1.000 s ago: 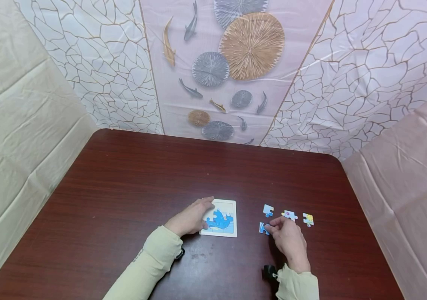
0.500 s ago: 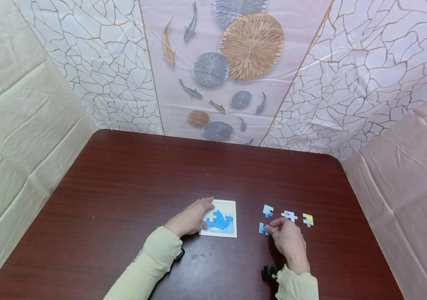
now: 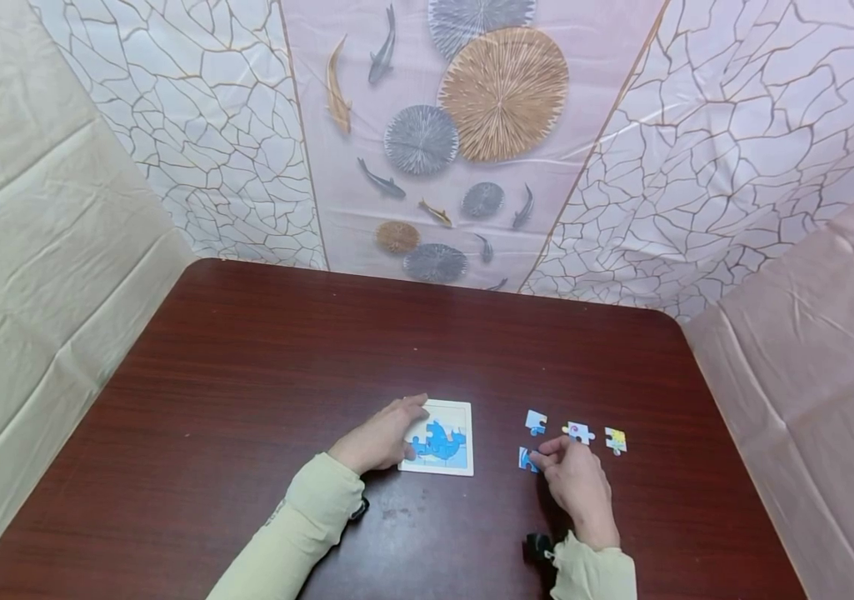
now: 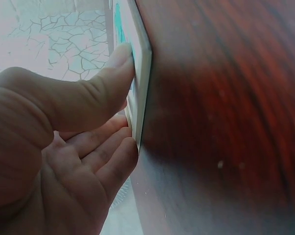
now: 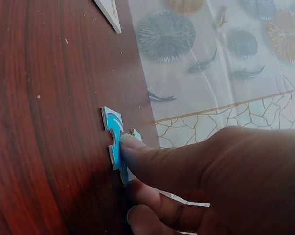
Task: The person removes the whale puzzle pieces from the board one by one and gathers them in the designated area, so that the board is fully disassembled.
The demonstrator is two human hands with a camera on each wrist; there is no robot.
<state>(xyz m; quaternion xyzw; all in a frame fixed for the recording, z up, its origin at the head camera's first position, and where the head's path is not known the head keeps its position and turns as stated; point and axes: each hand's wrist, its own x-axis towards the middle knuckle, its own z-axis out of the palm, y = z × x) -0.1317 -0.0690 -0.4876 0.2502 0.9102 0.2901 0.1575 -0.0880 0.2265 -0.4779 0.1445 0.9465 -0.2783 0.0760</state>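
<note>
A small white-framed jigsaw puzzle board (image 3: 470, 442), partly filled with a blue picture, lies flat on the table. My left hand (image 3: 380, 435) holds it along its left side. In the left wrist view the thumb (image 4: 101, 93) lies over the board's face, while the other fingertips meet its edge. To the right, my right hand (image 3: 580, 487) pinches a blue-and-white puzzle piece (image 3: 524, 457) that is on or just above the tabletop. Thumb and fingers cover part of this piece (image 5: 114, 139) in the right wrist view.
Three loose puzzle pieces lie beyond the right hand: a pale blue piece (image 3: 536, 421), a white piece with a pink mark (image 3: 582, 431) and a yellow-patterned piece (image 3: 616, 439). Patterned cloth (image 3: 427, 208) hangs behind the dark wooden table (image 3: 284, 350).
</note>
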